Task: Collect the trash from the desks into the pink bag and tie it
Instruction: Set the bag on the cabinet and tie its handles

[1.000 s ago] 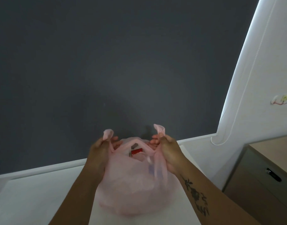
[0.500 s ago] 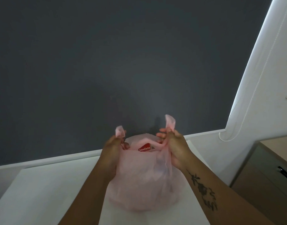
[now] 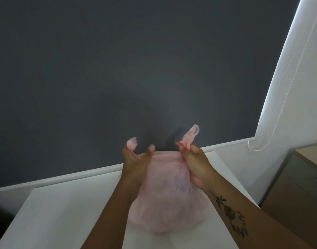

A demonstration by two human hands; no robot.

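Note:
A full, translucent pink bag [image 3: 169, 200] rests on the white desk [image 3: 61, 211] in front of me. My left hand [image 3: 136, 162] grips the bag's left handle, whose tip sticks up above my fingers. My right hand [image 3: 195, 164] is clenched on the right handle, which pokes up higher. The two handles are pulled apart and the bag's mouth is stretched flat between them. What the bag holds is hidden by the plastic.
A dark grey wall [image 3: 136, 69] rises behind the desk. To the right hang a white blind [image 3: 294, 87] and its bead cord [image 3: 252, 148]. A wooden drawer unit [image 3: 301, 186] with a dark handle stands at the far right.
Both hands have drawn the handles apart and upward, closing the bag's mouth. The red item seen inside earlier is out of sight.

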